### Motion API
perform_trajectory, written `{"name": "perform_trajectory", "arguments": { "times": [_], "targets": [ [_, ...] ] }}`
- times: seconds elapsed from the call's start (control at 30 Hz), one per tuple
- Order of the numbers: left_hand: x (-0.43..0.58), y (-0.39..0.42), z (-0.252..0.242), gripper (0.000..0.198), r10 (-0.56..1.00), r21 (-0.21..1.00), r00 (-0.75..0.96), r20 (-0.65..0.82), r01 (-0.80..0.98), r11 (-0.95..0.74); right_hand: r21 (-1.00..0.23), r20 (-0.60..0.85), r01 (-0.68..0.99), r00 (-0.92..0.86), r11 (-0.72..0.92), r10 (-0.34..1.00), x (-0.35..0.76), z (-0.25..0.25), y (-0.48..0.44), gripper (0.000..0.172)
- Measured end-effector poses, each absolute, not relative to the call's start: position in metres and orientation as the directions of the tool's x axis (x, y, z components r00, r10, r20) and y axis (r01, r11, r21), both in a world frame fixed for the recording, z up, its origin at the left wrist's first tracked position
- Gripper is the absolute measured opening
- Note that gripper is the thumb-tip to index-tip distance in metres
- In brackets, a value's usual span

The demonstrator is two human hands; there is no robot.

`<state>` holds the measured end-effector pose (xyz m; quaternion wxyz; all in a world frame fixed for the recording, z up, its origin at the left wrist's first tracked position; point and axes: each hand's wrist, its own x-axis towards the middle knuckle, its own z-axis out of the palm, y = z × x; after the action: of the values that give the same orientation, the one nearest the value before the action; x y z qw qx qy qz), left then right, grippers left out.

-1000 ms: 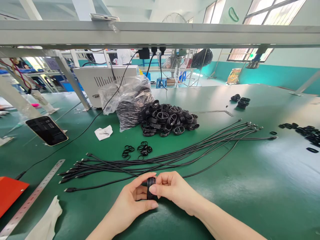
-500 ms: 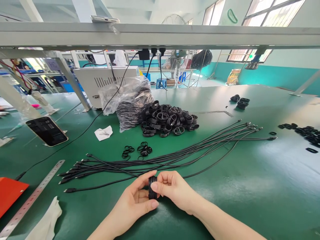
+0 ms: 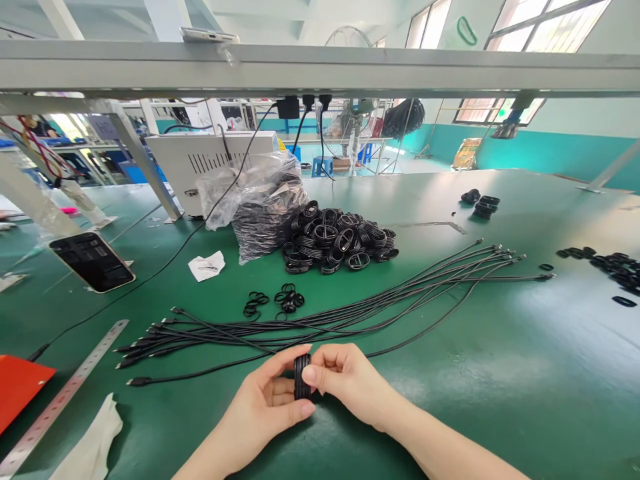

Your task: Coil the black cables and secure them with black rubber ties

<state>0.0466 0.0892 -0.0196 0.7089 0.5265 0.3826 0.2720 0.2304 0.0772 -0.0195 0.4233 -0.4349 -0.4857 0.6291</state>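
Observation:
A small black coiled cable bundle point(image 3: 302, 375) stands on edge just above the green table, held between both hands. My left hand point(image 3: 265, 407) grips it from the left, thumb low and fingers curled over the top. My right hand point(image 3: 345, 380) pinches it from the right with fingers closed. Just beyond the hands a long spread of straight black cables point(image 3: 320, 313) lies across the table. A few loose black rubber rings point(image 3: 280, 300) lie behind the cables.
A pile of finished black coils point(image 3: 340, 243) sits by a plastic bag point(image 3: 260, 200) at the back. A phone point(image 3: 93, 260), a metal ruler point(image 3: 65, 393), an orange object point(image 3: 20, 387) and a white cloth point(image 3: 93, 447) lie at the left. More black parts point(image 3: 610, 263) lie at the right.
The hands and the coil have barely shifted; the fingers have adjusted slightly on the coil. Nothing else on the table has moved.

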Motion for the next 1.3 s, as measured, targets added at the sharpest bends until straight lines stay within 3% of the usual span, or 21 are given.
{"name": "perform_trajectory", "arguments": {
  "times": [0.13, 0.3, 0.43, 0.67, 0.77, 0.93, 1.13, 1.3],
  "targets": [
    [0.047, 0.088, -0.017, 0.061, 0.784, 0.961, 0.589, -0.194, -0.045, 0.272, -0.993, -0.052, -0.076, -0.371, -0.086, 0.927, 0.236, -0.019, 0.078, 0.046],
    [0.048, 0.089, -0.022, 0.062, 0.821, 0.957, 0.544, -0.172, -0.105, 0.27, -0.99, 0.022, 0.118, -0.396, 0.075, 0.918, 0.244, -0.012, 0.075, 0.026],
    [0.046, 0.091, -0.024, 0.053, 0.817, 0.941, 0.554, -0.157, -0.167, 0.294, -0.96, 0.11, 0.185, -0.443, 0.211, 0.89, 0.252, -0.006, 0.075, 0.026],
    [0.043, 0.09, -0.021, 0.051, 0.793, 0.915, 0.602, -0.087, -0.268, 0.303, -0.893, 0.119, 0.365, -0.37, 0.262, 0.921, 0.257, -0.007, 0.079, 0.024],
    [0.042, 0.088, -0.02, 0.051, 0.759, 0.908, 0.648, -0.066, -0.276, 0.315, -0.953, 0.039, 0.267, -0.356, 0.142, 0.934, 0.251, -0.009, 0.078, 0.027],
    [0.039, 0.086, -0.015, 0.059, 0.685, 0.878, 0.724, -0.081, -0.273, 0.392, -0.974, -0.109, -0.126, -0.456, -0.186, 0.883, 0.246, -0.012, 0.08, 0.042],
    [0.038, 0.085, -0.007, 0.056, 0.664, 0.84, 0.729, -0.166, -0.248, 0.482, -0.9, -0.171, -0.261, -0.523, -0.348, 0.835, 0.248, -0.013, 0.083, 0.046],
    [0.044, 0.09, -0.015, 0.058, 0.748, 0.912, 0.627, -0.218, -0.142, 0.385, -0.856, -0.241, -0.334, -0.418, -0.394, 0.876, 0.244, -0.015, 0.084, 0.045]
  ]
}}
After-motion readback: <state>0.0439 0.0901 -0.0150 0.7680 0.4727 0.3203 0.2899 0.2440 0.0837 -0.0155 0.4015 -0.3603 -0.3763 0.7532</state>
